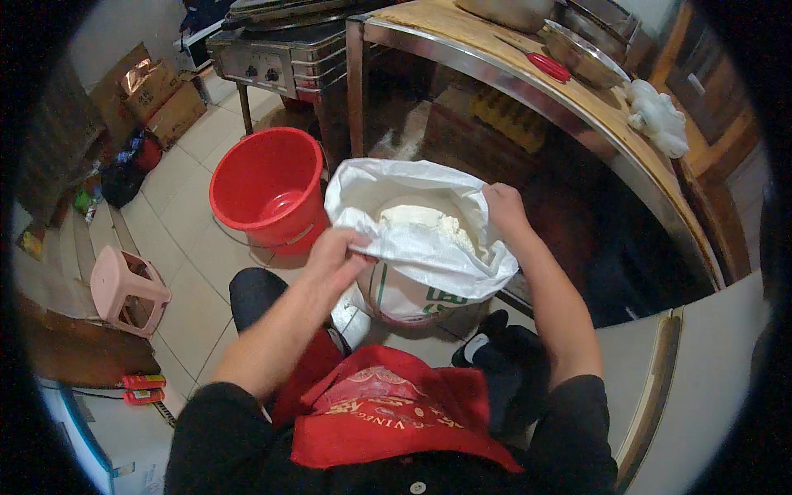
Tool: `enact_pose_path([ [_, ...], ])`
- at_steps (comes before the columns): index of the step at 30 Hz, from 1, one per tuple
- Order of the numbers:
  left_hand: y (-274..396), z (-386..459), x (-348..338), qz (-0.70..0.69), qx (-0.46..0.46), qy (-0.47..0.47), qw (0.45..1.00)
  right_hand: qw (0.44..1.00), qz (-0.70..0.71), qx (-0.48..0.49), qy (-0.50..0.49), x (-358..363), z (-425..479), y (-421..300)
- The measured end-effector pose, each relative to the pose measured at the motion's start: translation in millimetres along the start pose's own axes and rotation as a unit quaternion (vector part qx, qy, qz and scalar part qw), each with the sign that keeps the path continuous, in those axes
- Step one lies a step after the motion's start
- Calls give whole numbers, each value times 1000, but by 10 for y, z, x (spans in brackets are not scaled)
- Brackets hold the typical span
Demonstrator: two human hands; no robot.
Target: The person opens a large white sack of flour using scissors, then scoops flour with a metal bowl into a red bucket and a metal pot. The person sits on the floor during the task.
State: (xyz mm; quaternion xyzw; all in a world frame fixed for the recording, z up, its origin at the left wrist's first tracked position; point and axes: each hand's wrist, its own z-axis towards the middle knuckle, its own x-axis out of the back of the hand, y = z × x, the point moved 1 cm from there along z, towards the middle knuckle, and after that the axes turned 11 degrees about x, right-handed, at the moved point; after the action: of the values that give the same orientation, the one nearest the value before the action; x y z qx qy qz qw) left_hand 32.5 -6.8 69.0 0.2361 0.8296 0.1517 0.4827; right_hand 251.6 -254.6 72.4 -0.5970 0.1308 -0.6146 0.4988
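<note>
A white woven sack (427,266) with green print stands upright on the floor, its mouth wide and its rim folded outward. Pale flour-like powder (421,219) lies inside, heaped in the middle. My left hand (340,257) grips the folded rim at the near left. On the far right side of the mouth, my right hand (507,207) holds the rim. Left of the sack stands a red plastic bucket (269,185) with a wire handle; no contents show in it.
A pink plastic stool (130,291) is at the left. A metal-edged worktable (433,21) ahead bears metal bowls (581,52), red-handled scissors (547,67) and a white plastic bag (656,114). Metal cooking equipment (278,65) stands behind the bucket, cardboard boxes (176,114) farther left.
</note>
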Motion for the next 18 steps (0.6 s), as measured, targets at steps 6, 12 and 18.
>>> enact_pose_path([
  [6,-185,-119,699,-76,-118,-205,969,863,429,-255,82,184,369,69],
  [12,-141,-252,862,-98,80,-179,976,854,446,-183,194,495,860,963],
  [18,387,-541,550,385,-54,62,919,988,11,-127,86,822,282,280],
])
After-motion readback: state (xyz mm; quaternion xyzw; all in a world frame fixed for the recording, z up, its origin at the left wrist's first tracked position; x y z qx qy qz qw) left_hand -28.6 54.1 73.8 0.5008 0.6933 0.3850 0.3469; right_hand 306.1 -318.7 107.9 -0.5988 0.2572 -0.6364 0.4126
